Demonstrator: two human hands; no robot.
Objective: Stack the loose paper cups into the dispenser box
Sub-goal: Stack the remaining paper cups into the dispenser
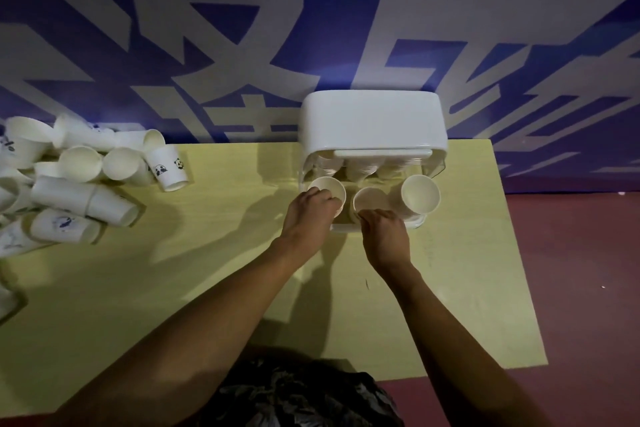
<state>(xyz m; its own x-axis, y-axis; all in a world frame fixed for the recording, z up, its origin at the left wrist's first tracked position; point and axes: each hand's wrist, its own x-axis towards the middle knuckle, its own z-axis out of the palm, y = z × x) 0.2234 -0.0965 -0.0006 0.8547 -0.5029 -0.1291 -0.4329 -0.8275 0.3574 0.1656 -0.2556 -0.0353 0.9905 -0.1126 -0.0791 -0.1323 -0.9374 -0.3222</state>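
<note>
Loading Cups at the Far Edge of the Table

Reaching across the yellow table (214, 288), the person works both hands at the dispenser box (372, 121), which stands at the far edge, toward the right corner, against the blue-and-grey wall (311, 10). Its white lid is lifted back, leaving the clear lower part open toward the person, probably so cups can be fed in mouth-first.

The left hand (310, 215) curls its fingers over the rim of the left cup (327, 192) and pinches it, seemingly steadying or seating it in its column. The right hand (386, 236) has its fingers curled at the near rim of the middle cup (371, 202), gripping it the same way. A third cup (420, 193) sits at the right of the box, tilted with its mouth facing us and untouched.

Behind these three, more cups are dimly visible under the lid; how many I cannot tell.

A jumbled pile of loose cups (79, 180) lies at the far left corner, well apart from the box, some nested, some printed with pandas. Plenty of the job looks left to do
</note>
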